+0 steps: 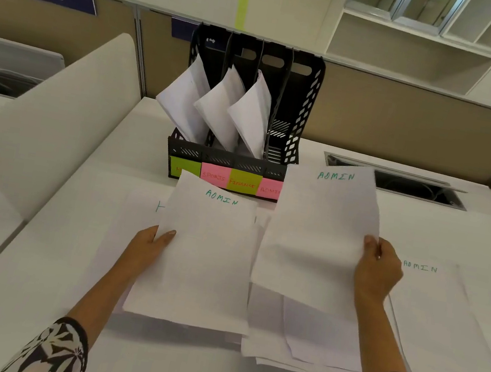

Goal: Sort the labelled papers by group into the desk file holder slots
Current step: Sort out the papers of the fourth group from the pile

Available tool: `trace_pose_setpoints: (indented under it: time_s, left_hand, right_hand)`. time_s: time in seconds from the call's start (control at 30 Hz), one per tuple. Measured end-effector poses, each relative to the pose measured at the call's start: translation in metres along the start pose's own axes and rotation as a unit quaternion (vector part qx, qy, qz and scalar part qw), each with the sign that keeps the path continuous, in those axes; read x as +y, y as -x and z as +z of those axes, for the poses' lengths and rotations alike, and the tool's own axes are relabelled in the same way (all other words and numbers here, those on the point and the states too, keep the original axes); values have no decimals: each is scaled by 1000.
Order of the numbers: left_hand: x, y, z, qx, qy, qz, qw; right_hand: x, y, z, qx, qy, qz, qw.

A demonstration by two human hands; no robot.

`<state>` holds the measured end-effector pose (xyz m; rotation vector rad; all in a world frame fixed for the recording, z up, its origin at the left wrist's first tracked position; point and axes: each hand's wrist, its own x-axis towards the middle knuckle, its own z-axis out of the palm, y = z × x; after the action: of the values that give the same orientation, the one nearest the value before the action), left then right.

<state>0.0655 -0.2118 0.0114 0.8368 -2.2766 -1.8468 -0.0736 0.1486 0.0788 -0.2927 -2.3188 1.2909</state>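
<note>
A black file holder (301, 114) stands at the back of the desk, its four slots tagged with sticky notes; the three left slots hold white papers (218, 106) and the rightmost slot looks empty. My left hand (151, 246) grips the left edge of a sheet marked ADMIN (206, 254), lifted in front of the holder. My right hand (378, 269) holds the right edge of a second ADMIN sheet (317, 236), raised beside the holder. A third ADMIN sheet (439, 319) lies flat at the right. More loose sheets (296, 340) lie underneath.
A white curved divider panel (52, 127) rises on the left of the desk. A cable slot (416, 185) is cut into the desk behind my right hand. A beige partition (410, 122) closes off the back.
</note>
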Motion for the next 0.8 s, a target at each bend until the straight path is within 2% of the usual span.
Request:
trace_pose_setpoints:
  time_s: [0.1, 0.27, 0.47, 0.6, 0.7, 0.8]
  left_hand:
    - [14, 3, 5, -6, 10, 13, 1000]
    - [39, 3, 5, -29, 41, 27, 998]
    - [61, 8, 25, -58, 110, 5, 992]
    - [75, 15, 54, -50, 112, -69, 990]
    - [77, 20, 77, -57, 77, -27, 995]
    - [74, 26, 103, -64, 87, 5, 994]
  right_hand:
    - [-10, 14, 13, -61, -31, 9, 998]
    - [-25, 55, 40, -200, -6, 22, 979]
    - [-37, 79, 52, -238, -139, 107, 955]
    - [-28, 61, 38, -306, -194, 136, 922]
    - [-15, 48, 24, -328, -183, 124, 918]
    - [3, 31, 6, -325, -169, 136, 921]
